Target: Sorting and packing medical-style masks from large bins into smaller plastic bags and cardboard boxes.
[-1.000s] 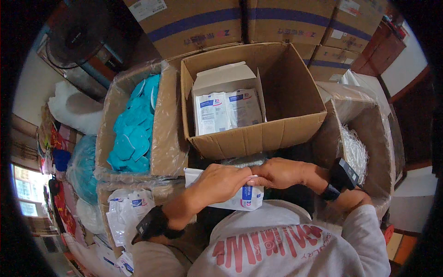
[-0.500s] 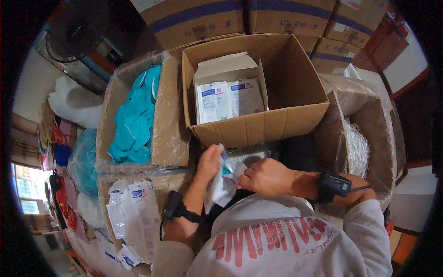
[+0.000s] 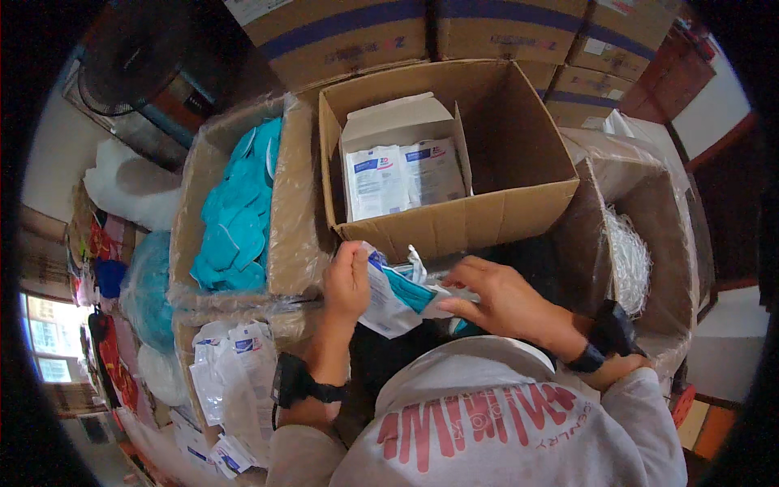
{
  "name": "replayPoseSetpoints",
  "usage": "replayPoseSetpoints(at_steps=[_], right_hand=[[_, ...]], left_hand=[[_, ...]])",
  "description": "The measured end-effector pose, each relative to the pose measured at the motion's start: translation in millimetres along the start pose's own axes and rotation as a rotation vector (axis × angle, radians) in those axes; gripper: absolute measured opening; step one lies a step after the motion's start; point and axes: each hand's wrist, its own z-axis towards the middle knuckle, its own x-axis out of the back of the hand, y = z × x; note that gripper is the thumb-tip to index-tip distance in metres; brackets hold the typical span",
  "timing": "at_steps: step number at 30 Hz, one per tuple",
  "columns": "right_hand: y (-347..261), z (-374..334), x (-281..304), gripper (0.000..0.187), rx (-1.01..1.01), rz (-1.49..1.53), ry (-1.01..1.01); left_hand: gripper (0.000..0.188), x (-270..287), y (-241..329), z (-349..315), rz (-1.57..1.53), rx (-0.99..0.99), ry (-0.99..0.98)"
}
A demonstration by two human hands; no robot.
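A white packet with a blue printed corner (image 3: 388,312) is tilted in front of my chest. My left hand (image 3: 347,280) is closed round its upper left side. A folded teal face mask (image 3: 412,290) shows in the packet's mouth. At the right side of that mouth, my right hand (image 3: 507,299) has its thumb and fingers closed on the packet's edge. White strands (image 3: 416,264) stick up above the mouth. Below my right hand a bit of teal shows, partly hidden.
An open carton (image 3: 454,231) ahead holds a smaller white box (image 3: 395,122) with filled packets. To the left, a plastic-lined carton (image 3: 294,203) holds teal masks (image 3: 235,215). Flat white packets (image 3: 243,381) lie nearer left. White straps (image 3: 629,264) fill a right-hand carton.
The packet has tilted and its mouth has widened, showing more teal mask. My left hand moved slightly left; my right hand turned and shifted right, its fingers loosening from their tight pinch.
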Motion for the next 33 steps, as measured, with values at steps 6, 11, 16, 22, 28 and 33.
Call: replayPoseSetpoints(at_steps=[6,11,16,22,28,33], right_hand=[[14.1,17.1,-26.9,0.018,0.055,0.149,0.174],[52.0,12.0,55.2,0.028,-0.114,0.340,0.615],[41.7,15.5,85.5,0.017,-0.129,0.132,0.211],[-6.6,46.0,18.7,0.022,0.166,-0.126,-0.241],[-9.5,64.1,-10.8,0.025,0.204,-0.062,-0.366],[-14.4,71.0,-30.4,0.022,0.216,0.233,-0.260]], left_hand=[[0.019,-2.2,1.1,-6.0,0.033,-0.045,0.187],[0.018,19.6,-6.9,-13.4,0.086,-0.028,0.286],[0.017,24.4,-3.4,-13.5,-0.102,-0.137,0.224],[0.016,20.0,21.2,-10.9,-0.080,-0.287,0.083],[0.011,26.1,19.9,-25.0,-0.055,-0.276,0.005],[0.013,34.1,18.8,-34.6,0.072,0.028,0.194]])
